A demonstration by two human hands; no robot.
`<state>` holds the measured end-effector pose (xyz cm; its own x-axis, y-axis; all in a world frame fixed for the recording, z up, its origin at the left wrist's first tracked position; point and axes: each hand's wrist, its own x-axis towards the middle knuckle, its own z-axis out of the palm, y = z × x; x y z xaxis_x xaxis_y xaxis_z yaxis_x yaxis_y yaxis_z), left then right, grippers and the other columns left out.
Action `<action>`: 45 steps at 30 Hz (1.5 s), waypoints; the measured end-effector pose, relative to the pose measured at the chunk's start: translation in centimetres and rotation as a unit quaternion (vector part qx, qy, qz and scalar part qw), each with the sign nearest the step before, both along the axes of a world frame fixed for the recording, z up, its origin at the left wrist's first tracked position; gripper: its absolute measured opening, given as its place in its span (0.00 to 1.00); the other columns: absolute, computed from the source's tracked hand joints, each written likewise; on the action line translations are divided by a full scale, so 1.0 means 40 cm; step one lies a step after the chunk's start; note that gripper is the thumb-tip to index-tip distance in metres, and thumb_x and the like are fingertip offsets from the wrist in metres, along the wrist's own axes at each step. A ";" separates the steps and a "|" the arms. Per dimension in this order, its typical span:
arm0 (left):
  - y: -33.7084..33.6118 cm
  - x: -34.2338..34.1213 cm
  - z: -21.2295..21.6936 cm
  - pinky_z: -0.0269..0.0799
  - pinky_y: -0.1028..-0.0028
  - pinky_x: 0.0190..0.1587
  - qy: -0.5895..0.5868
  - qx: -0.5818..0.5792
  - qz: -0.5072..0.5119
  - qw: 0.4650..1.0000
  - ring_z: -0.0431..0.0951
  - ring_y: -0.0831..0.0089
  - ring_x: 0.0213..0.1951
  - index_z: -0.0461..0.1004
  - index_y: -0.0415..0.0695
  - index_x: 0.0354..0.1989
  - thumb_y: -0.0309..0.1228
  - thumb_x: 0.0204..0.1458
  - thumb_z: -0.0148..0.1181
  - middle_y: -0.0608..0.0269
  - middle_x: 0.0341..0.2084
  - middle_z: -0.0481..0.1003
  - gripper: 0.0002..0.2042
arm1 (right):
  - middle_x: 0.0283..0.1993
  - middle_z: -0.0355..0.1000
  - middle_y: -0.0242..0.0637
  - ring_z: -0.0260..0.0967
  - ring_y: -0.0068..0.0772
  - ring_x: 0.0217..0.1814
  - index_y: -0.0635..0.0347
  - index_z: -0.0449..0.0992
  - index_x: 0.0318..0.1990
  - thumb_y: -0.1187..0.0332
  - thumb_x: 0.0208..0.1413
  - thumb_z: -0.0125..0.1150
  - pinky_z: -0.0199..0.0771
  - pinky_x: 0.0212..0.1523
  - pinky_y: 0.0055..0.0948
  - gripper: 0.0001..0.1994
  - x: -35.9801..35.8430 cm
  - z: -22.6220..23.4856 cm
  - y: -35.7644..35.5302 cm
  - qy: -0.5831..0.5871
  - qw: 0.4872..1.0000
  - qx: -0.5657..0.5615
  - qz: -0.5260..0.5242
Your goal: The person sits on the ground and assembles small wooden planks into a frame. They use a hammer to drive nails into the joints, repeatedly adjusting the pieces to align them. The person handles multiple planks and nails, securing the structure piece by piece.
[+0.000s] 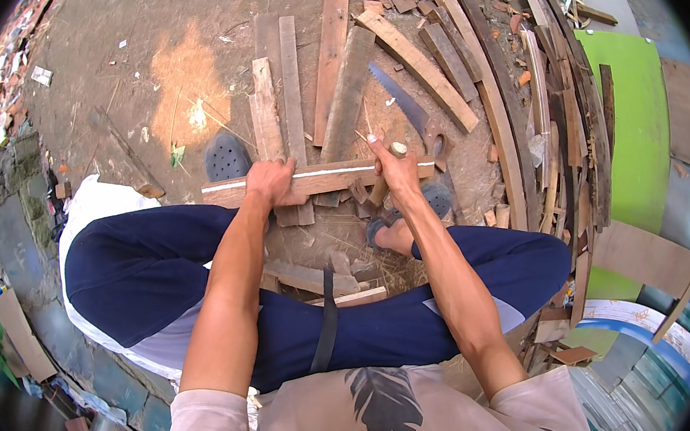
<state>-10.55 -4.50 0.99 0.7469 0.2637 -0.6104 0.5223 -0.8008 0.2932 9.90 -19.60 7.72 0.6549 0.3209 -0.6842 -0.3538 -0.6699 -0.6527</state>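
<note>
A short wooden plank (325,181) with a white strip along its length lies crosswise in front of me, over other boards. My left hand (274,182) is closed around it left of the middle. Near its right end, my right hand (397,169) grips a wooden-handled tool (398,150); the rounded handle end sticks out above the fist, and its head is too unclear to name. A thin stick shows by the right fingertips; I cannot tell whether it is held. Just beyond the right hand lies a handsaw (402,102) with a wooden handle.
Several loose boards (333,59) lie ahead on the dirt floor, with sawdust (187,89) to their left. Long timbers (481,78) curve along the right, beside a green panel (626,130). A low block wall (22,222) stands left. Offcuts (317,275) lie between my legs.
</note>
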 end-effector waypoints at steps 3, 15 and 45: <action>-0.002 0.000 -0.004 0.78 0.58 0.42 0.000 0.006 -0.001 1.000 0.83 0.53 0.40 0.72 0.42 0.49 0.61 0.37 0.68 0.48 0.36 0.81 0.38 | 0.19 0.67 0.31 0.63 0.24 0.20 0.56 0.72 0.25 0.59 0.56 0.70 0.65 0.25 0.28 0.15 -0.010 -0.011 0.000 0.085 0.991 0.086 -0.055; 0.000 -0.001 -0.005 0.78 0.57 0.41 0.000 -0.007 -0.004 1.000 0.83 0.52 0.39 0.71 0.41 0.51 0.60 0.37 0.70 0.47 0.34 0.81 0.39 | 0.15 0.61 0.31 0.58 0.26 0.14 0.60 0.68 0.20 0.69 0.55 0.60 0.63 0.19 0.31 0.13 0.006 -0.032 0.086 0.025 0.993 0.062 -0.101; 0.018 0.014 -0.018 0.78 0.57 0.39 0.021 -0.035 0.005 0.999 0.83 0.49 0.35 0.72 0.41 0.48 0.60 0.38 0.67 0.46 0.29 0.80 0.36 | 0.16 0.61 0.35 0.60 0.27 0.17 0.62 0.64 0.19 0.73 0.56 0.53 0.62 0.20 0.31 0.13 -0.024 0.014 0.068 -0.085 0.961 0.244 -0.096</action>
